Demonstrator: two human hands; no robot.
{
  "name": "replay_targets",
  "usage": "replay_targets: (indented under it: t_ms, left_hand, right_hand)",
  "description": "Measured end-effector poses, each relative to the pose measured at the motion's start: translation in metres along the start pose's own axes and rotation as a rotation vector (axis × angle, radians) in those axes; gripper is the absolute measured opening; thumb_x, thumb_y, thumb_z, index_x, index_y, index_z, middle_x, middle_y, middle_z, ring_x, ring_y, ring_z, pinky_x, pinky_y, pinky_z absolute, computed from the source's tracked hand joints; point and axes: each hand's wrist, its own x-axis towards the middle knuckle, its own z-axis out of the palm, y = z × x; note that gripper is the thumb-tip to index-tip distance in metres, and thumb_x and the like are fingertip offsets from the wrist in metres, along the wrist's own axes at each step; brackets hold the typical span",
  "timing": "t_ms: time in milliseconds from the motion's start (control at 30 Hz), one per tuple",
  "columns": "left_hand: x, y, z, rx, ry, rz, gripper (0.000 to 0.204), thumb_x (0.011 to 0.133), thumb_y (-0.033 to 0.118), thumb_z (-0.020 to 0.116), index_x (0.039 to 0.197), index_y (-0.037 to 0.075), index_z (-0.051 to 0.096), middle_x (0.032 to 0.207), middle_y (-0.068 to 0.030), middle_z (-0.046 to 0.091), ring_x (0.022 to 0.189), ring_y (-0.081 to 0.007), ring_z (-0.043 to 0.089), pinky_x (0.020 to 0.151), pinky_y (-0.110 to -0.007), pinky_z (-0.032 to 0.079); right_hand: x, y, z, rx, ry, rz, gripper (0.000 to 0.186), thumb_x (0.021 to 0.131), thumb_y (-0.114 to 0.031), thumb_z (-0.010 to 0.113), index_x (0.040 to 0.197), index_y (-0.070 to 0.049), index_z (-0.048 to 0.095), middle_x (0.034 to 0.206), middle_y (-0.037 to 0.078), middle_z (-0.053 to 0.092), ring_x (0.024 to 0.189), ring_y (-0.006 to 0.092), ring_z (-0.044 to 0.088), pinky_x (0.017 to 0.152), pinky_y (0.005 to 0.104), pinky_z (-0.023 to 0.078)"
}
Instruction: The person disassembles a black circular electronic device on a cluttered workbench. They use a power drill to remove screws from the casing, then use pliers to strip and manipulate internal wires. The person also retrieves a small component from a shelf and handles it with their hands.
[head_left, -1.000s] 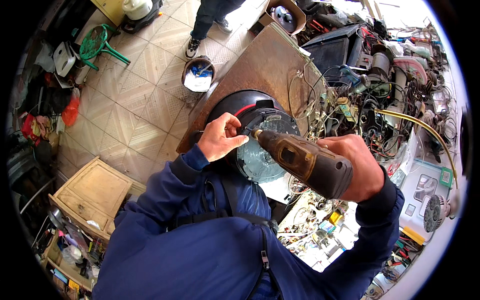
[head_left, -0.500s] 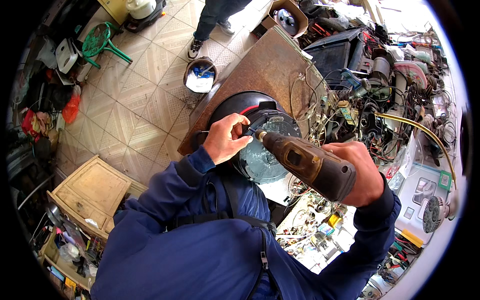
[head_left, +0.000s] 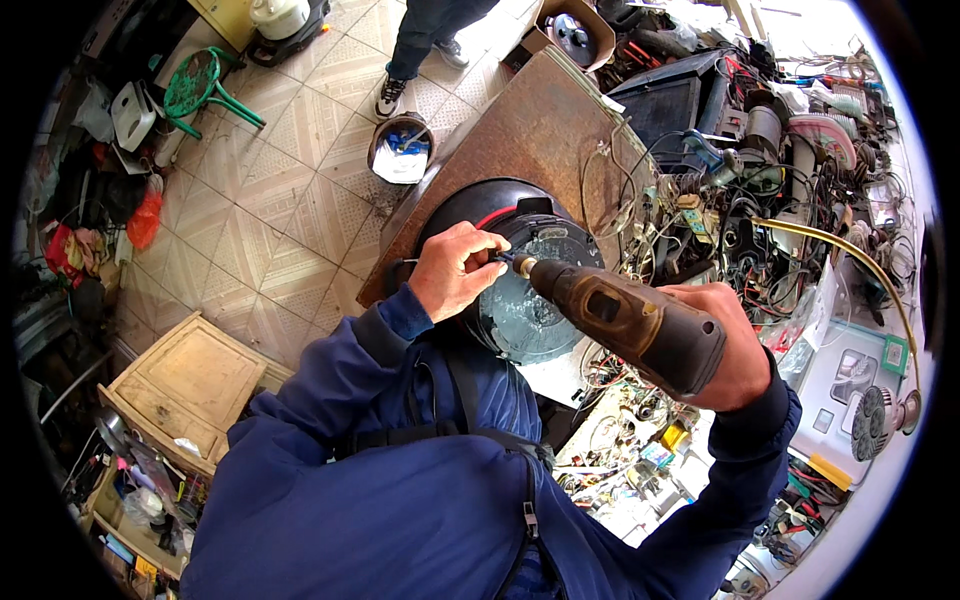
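My right hand [head_left: 725, 340] is wrapped round a worn black-and-brown power drill [head_left: 620, 320], which points up-left at the rim of a round black appliance [head_left: 535, 305] with a frosted grey face and a red band. My left hand [head_left: 450, 270] pinches a small dark piece [head_left: 500, 256] at the drill's tip, by that rim; the piece is too small to make out. The appliance sits at the near end of a rusty-brown tabletop [head_left: 560, 115], close in front of my body.
Another person's legs [head_left: 415, 45] stand beyond a bucket [head_left: 398, 150]. A green stool [head_left: 188, 85] and a wooden cabinet [head_left: 175, 385] are at the left. Tangled cables, parts and tools [head_left: 780, 170] crowd the right, with a jointed lamp [head_left: 870, 425].
My left hand, the drill tip and the small piece have shifted slightly up and to the right along the rim. My right hand has moved a little right with the drill.
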Motion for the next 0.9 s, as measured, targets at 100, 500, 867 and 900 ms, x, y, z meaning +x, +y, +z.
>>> replay_targets:
  t_ms: [100,500,867,900]
  left_hand:
    - [0.000,0.001,0.002,-0.013,0.027,0.020,0.024,0.084,-0.002,0.079,0.107,0.005,0.076,0.084,-0.0020,0.060,0.067,-0.0090,0.058,0.062,-0.026,0.049]
    - [0.000,-0.007,0.014,0.044,0.140,0.187,0.011,0.089,-0.001,0.077,0.096,0.004,0.072,0.086,-0.0028,0.066,0.070,-0.0103,0.063,0.062,-0.025,0.050]
    - [0.010,-0.005,0.015,0.109,0.085,0.057,0.016,0.090,0.006,0.079,0.096,0.005,0.065,0.081,-0.0010,0.065,0.067,-0.0076,0.058,0.061,-0.025,0.048]
    - [0.010,-0.007,0.015,0.103,0.087,0.055,0.015,0.090,0.005,0.079,0.096,0.005,0.065,0.081,-0.0008,0.065,0.067,-0.0074,0.057,0.061,-0.025,0.048]
  right_hand:
    - [-0.006,0.003,0.002,0.019,0.010,-0.007,0.031,0.069,-0.021,0.082,0.093,-0.004,0.071,0.079,0.018,0.067,0.075,0.0413,0.068,0.068,0.0419,0.054]
    - [-0.085,0.011,0.023,0.205,0.060,0.101,0.043,0.075,-0.001,0.081,0.118,0.001,0.072,0.098,0.012,0.075,0.081,0.0183,0.071,0.076,0.0300,0.056]
    - [-0.149,0.027,0.104,0.439,0.058,0.145,0.046,0.075,-0.023,0.083,0.114,-0.001,0.072,0.096,0.016,0.072,0.081,0.0344,0.072,0.075,0.0376,0.057]
    - [-0.149,0.028,0.105,0.422,0.054,0.135,0.047,0.075,-0.024,0.083,0.114,-0.001,0.072,0.097,0.016,0.072,0.081,0.0344,0.072,0.075,0.0374,0.057]
